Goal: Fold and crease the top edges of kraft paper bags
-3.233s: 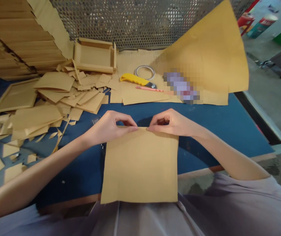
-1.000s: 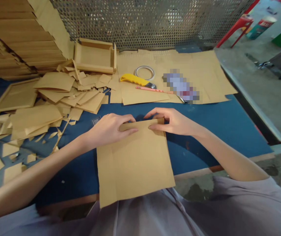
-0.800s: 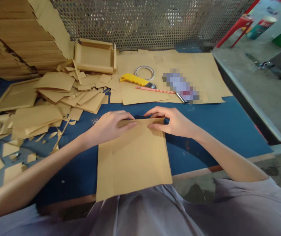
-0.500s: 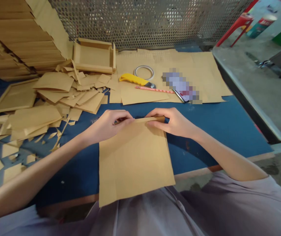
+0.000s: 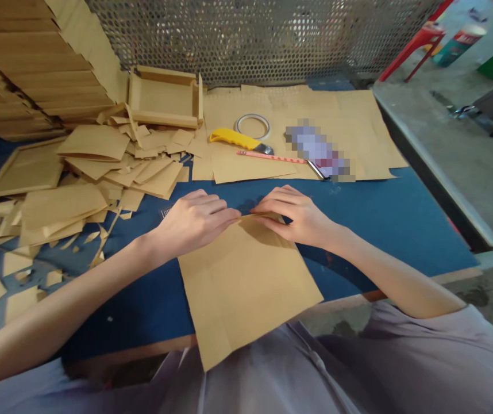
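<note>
A brown sheet of cardboard (image 5: 250,287) lies in front of me, its near edge hanging past the table edge against my clothing. My left hand (image 5: 201,221) pinches its far edge on the left, thumb and fingers pressed together. On the right part of that same edge, my right hand (image 5: 293,213) is closed with fingers behind and thumb in front. Between the hands the far edge looks folded into a narrow strip. My fingers hide much of the fold.
On the blue table (image 5: 380,218), cardboard scraps (image 5: 65,207) heap at left beside a tall cardboard stack (image 5: 26,57). Beyond are an open cardboard box (image 5: 164,98), a tape roll (image 5: 253,117), a yellow utility knife (image 5: 238,140), a pink pencil-like stick (image 5: 272,157) and a blurred phone (image 5: 318,152).
The cardboard sheet has turned, its near edge swinging to the right. Both hands stay on the far edge, and my left hand has rolled over so its back shows more.
</note>
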### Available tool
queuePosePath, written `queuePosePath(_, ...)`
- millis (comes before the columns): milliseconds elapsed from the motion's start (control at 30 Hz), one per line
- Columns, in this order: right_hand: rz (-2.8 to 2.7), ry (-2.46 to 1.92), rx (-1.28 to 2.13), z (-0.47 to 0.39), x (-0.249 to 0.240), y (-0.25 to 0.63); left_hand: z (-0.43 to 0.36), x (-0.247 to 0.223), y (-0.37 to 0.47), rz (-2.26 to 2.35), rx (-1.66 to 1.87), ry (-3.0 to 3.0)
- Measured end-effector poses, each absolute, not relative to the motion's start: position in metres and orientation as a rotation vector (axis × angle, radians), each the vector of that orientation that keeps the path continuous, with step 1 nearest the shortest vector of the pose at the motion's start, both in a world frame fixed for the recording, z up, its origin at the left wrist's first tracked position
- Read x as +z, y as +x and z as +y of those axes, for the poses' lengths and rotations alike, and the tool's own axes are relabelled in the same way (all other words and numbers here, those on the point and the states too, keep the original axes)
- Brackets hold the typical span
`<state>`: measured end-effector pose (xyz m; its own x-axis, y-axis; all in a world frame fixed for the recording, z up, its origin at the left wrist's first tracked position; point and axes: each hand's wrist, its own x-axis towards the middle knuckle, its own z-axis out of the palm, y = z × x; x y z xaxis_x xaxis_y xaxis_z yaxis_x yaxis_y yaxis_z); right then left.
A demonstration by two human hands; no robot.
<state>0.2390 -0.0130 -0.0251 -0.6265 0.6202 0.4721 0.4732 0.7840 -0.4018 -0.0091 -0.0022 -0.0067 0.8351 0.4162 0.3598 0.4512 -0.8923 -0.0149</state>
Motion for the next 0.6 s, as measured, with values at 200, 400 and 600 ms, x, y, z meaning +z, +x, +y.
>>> queuePosePath(200, -2.275, -0.911, 0.749, -0.021, -0.016, 0.234, -0.004, -0.005, -0.005, -0.815, -0.645, -3.044)
queuePosePath(400, -2.109, -1.095, 1.087, -0.021, -0.009, 0.233, -0.006, 0.0, -0.001, -1.198, -0.722, -3.339)
queuePosePath(600, -2.036, -1.174, 1.25, -0.021, -0.004, 0.234, -0.006, 0.004, 0.002, -1.512, -0.764, -3.457)
